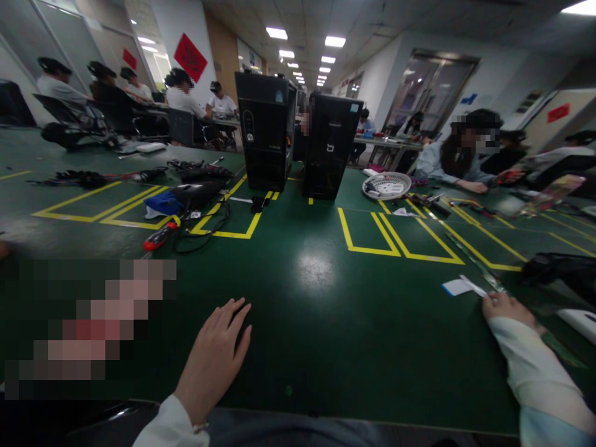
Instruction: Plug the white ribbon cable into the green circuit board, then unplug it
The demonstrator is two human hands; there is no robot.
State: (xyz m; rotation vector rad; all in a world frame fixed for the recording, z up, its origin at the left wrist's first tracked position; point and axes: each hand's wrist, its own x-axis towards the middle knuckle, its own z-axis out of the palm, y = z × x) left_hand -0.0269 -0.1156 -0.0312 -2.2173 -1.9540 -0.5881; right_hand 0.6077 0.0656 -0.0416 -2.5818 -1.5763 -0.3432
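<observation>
My left hand (pixel 218 344) lies palm down on the green tabletop (pixel 326 360), fingers stretched out and holding nothing. At the right, my right hand (pixel 507 309) is closed over a long, thin green circuit board strip (pixel 488 276), which shows on both sides of the hand. A white flat ribbon cable (pixel 459 285) with a blue end runs up to its fingertips. The fingers' undersides are hidden. Left of my left hand, a blurred-out patch covers part of the table. Beyond it lies a screwdriver (pixel 161 236) with a red and black handle.
Two black computer towers (pixel 265 130) (pixel 331 149) stand at the back middle. A white round basket (pixel 386 186) holds parts. Cables (pixel 88 179) and a blue-and-black bundle (pixel 165 203) lie left. Yellow tape (pixel 375 251) marks the table. A person (pixel 460 155) sits across at right.
</observation>
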